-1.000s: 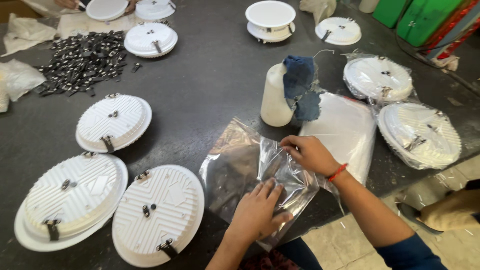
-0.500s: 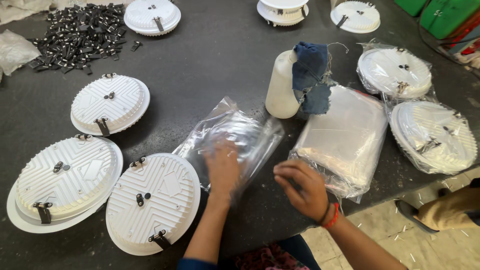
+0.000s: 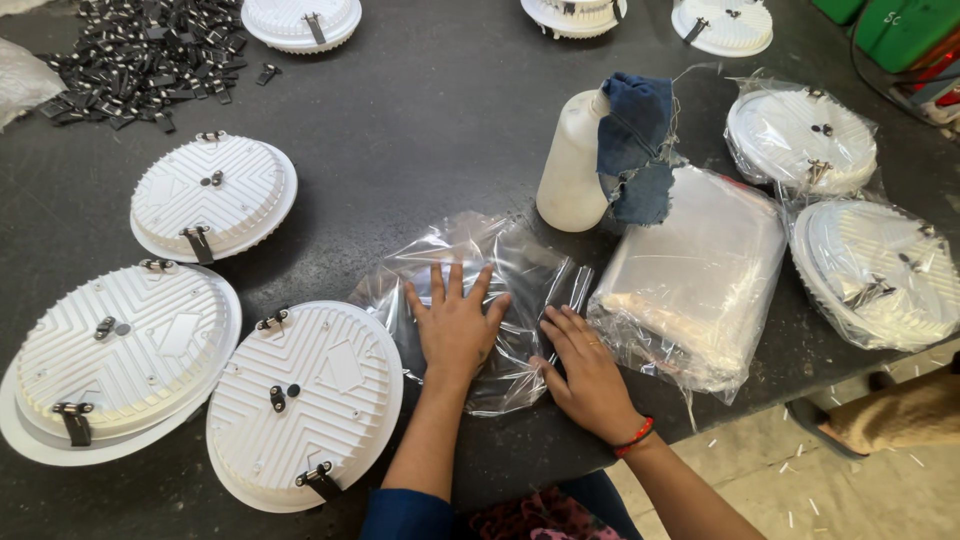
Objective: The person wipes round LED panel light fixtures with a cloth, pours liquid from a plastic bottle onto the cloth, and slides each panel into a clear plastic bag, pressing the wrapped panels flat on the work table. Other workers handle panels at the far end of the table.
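A clear plastic bag (image 3: 520,270) lies flat on the dark table (image 3: 430,130) in front of me. My left hand (image 3: 455,325) rests palm down on the bag with fingers spread. My right hand (image 3: 585,375) lies open at the bag's right edge, fingertips touching the plastic. Neither hand holds anything. A round white lamp housing (image 3: 305,400) with metal spring clips lies back side up just left of my left hand. A stack of clear bags (image 3: 695,275) sits right of my right hand.
Two more white housings (image 3: 115,355) (image 3: 212,195) lie at left. Two bagged housings (image 3: 800,135) (image 3: 880,270) sit at right. A white bottle (image 3: 572,165) draped with blue cloth (image 3: 635,145) stands behind the bag. Black clips (image 3: 140,55) are piled far left. The table edge runs at lower right.
Both hands held the bag up a second ago. They have since laid it on the table, and both palms now press flat on it.
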The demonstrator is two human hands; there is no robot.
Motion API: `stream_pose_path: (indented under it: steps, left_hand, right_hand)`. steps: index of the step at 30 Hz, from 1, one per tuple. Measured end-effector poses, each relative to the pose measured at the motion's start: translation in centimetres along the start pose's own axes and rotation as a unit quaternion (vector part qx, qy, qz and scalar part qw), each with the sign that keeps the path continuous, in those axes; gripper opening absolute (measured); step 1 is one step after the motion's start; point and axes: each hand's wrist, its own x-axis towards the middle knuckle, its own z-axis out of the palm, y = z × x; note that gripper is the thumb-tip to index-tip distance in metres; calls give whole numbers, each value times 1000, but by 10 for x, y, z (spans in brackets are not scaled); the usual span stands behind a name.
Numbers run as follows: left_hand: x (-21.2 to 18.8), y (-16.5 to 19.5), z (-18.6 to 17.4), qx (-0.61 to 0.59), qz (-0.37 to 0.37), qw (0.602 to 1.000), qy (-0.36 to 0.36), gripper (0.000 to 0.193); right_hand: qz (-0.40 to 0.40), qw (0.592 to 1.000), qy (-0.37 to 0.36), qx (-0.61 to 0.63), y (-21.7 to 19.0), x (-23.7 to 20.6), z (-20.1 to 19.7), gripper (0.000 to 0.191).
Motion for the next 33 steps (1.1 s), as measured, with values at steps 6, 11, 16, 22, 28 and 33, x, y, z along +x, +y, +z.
stream_pose_path:
  steps: [6,11,16,22,28,33]
  left_hand:
    - [-3,-6,6,5,-3,999,-34,69]
    - [-4,-10,7,13,9,1000,-13,68]
    - [-9,-11,5,26,15,1000,3,70]
    - [-4,-11,9,43,28,998,34,70]
    - [-8,-12,12,41,16,999,15,70]
    - [-8,-12,9,54,20,998,19,71]
  right_hand:
    - [130,974,73,171,24,-30,-13,47]
    - [284,930,124,196,66,-29,-41,30]
    - [304,929,183,101,49,-56,-52,35]
    - [139,959,183,-168,55,-51,-74,68]
    - [107,987,66,-100,100,-56,-57,36]
    - [-25,997,74,13,146,-97,-88,23]
